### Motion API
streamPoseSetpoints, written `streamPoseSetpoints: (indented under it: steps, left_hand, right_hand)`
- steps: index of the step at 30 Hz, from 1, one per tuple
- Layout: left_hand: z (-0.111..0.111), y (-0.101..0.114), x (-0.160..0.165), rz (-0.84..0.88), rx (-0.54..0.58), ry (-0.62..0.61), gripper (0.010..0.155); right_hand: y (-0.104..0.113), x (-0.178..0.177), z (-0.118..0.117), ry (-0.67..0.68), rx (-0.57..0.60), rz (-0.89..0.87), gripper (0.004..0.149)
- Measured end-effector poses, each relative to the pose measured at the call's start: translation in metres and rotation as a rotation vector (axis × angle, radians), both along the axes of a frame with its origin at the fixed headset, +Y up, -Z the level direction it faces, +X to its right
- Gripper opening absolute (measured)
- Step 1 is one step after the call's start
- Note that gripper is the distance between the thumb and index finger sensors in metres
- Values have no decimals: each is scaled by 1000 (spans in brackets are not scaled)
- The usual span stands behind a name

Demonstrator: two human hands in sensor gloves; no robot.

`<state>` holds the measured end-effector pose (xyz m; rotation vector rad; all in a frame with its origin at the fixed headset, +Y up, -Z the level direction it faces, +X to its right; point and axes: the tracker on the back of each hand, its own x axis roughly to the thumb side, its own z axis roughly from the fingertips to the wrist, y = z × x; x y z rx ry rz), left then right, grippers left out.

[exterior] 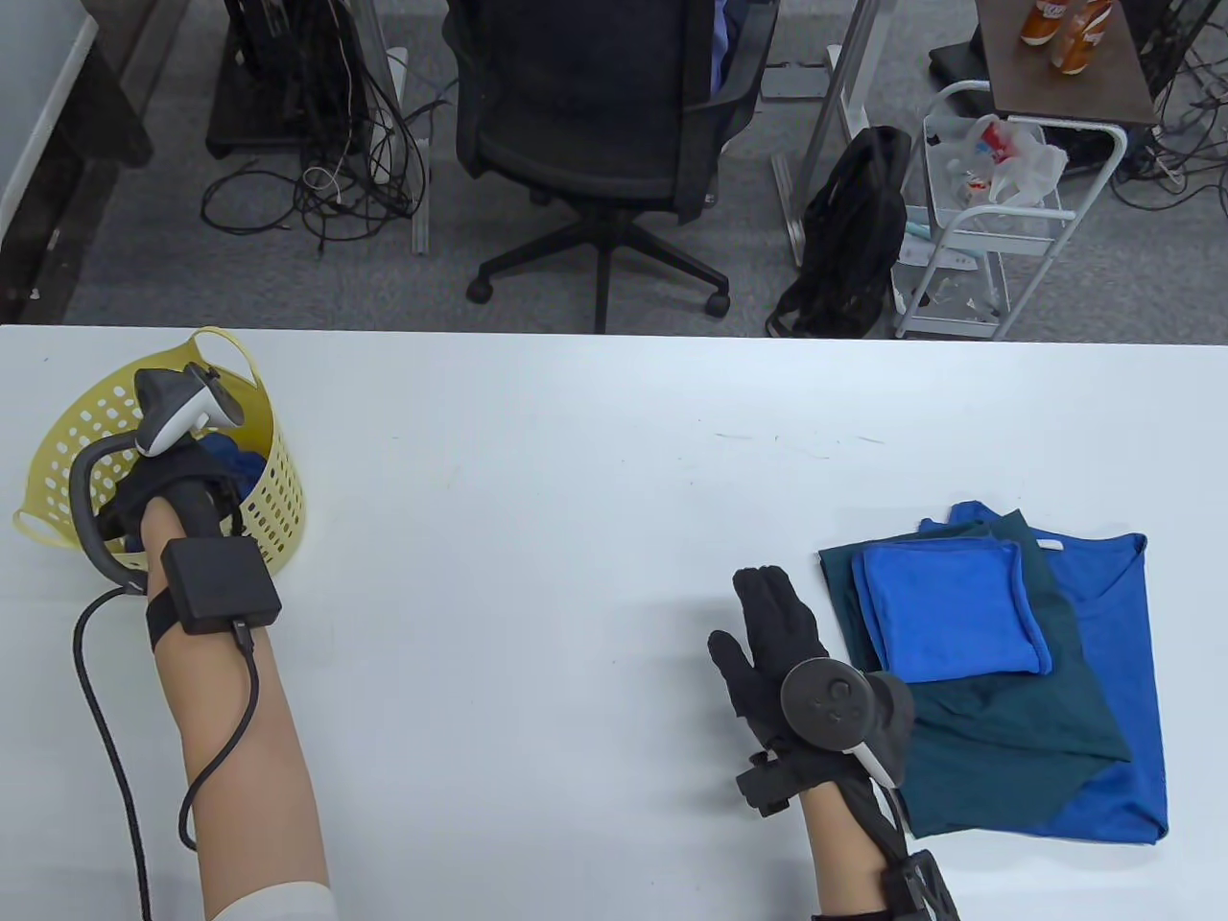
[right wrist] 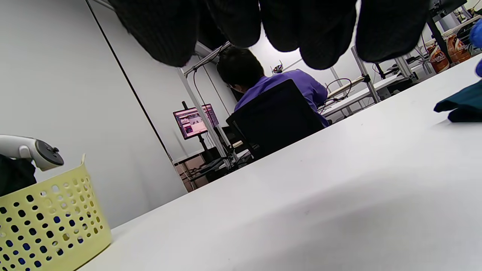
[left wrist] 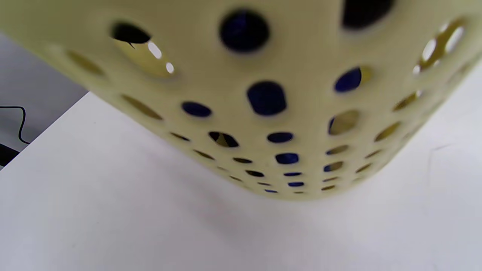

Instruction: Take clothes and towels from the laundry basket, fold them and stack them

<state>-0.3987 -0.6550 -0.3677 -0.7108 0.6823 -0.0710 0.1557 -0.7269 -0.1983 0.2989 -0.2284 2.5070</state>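
Left grip (exterior: pixel 177 480) reaches down into the yellow basket (exterior: pixel 273 480) at the bench's (exterior: pixel 537 537) left edge, fingers hidden, so I cannot tell its state; right grip (exterior: pixel 777 633) rests flat, fingers straight, beside the folded stack (exterior: pixel 998 691); blue cloth (exterior: pixel 240 460) remains inside the basket.

Your left hand (exterior: pixel 168 480) reaches down into the laundry basket (exterior: pixel 278 480) at the table's (exterior: pixel 537 499) far-left edge, cloth (exterior: pixel 240 460) lying inside under it; whether your fingers grip it can't be told. Your right hand (exterior: pixel 782 643) rests flat-fingered on the table toward the right, just left of the folded stack: a towel (exterior: pixel 950 614) on top, a folded garment (exterior: pixel 1007 729) beneath it, a shirt (exterior: pixel 1122 672) at the bottom, reaching out to the right. Behind the table stands an office chair (exterior: pixel 595 125) at centre, with a bag (exterior: pixel 849 240) and a wire cart (exterior: pixel 988 240) to its right.
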Motion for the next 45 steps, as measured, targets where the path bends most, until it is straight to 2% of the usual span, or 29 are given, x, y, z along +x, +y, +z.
streamPoseSetpoints:
  steps: [4, 7, 9, 10, 11, 12, 14, 17, 20, 23, 25, 28, 31, 33, 35, 37, 39, 40, 41, 42, 43, 45]
  left_hand:
    - [13, 32, 17, -78, 69, -19, 75]
    - [24, 66, 47, -223, 195, -69, 79]
    - [33, 93, 75, -325, 338, -125, 81]
    - [41, 109, 95, -359, 469, -173, 83]
    - [48, 120, 110, -367, 569, -208, 85]
    - [60, 133, 135, -348, 726, -274, 86]
    - [83, 149, 175, -286, 933, -395, 89]
    - [120, 155, 228, -176, 1090, -566, 91]
    - [153, 137, 265, -4, 1226, -747, 86]
    - [175, 110, 282, 178, 1205, -826, 84]
    - [187, 83, 289, 336, 1160, -862, 81]
    - [198, 54, 291, 532, 1153, -862, 75]
    - [206, 27, 291, 680, 1144, -845, 66]
    - [210, 15, 290, 731, 1145, -847, 55]
    - [215, 5, 293, 735, 1144, -867, 45]
    - [222, -4, 300, 664, 1102, -960, 42]
    - [226, -9, 305, 548, 1036, -1053, 43]
    - [226, -9, 304, 503, 960, -1111, 43]
    - [224, -8, 302, 504, 895, -1132, 46]
    - [221, -6, 296, 558, 816, -1107, 47]
    - [219, -6, 290, 616, 801, -1072, 47]
    - [212, -9, 274, 820, 886, -941, 47]
  right_hand:
    - [-2, 0, -1, -5, -7, -3, 69]
    - [-5, -3, -2, 3, -13, -7, 70]
    - [-5, -5, -3, 13, -19, -12, 70]
    - [-5, -6, -3, 20, -19, -21, 70]
    - [-5, -7, -3, 26, -18, -30, 70]
    - [-4, -8, -3, 34, -17, -44, 69]
    - [-3, -8, -3, 43, -16, -66, 69]
    - [2, -6, -1, 54, -3, -99, 68]
    - [7, -6, 1, 71, 4, -142, 69]
    - [15, -11, 6, 122, 6, -196, 74]
    - [23, -17, 11, 203, -10, -242, 82]
    - [29, -24, 16, 271, -37, -313, 89]
    - [33, -26, 19, 298, -36, -386, 85]
    - [33, -27, 20, 344, -75, -449, 79]
    - [32, -30, 21, 383, -140, -552, 79]
    - [31, -34, 22, 395, -202, -691, 79]
    - [31, -35, 20, 361, -210, -769, 55]
    - [31, -33, 18, 336, -185, -796, 46]
    - [31, -31, 17, 342, -165, -800, 44]
    - [32, -26, 15, 361, -149, -792, 42]
    - [33, -23, 15, 369, -148, -784, 42]
    - [36, -16, 14, 400, -151, -785, 41]
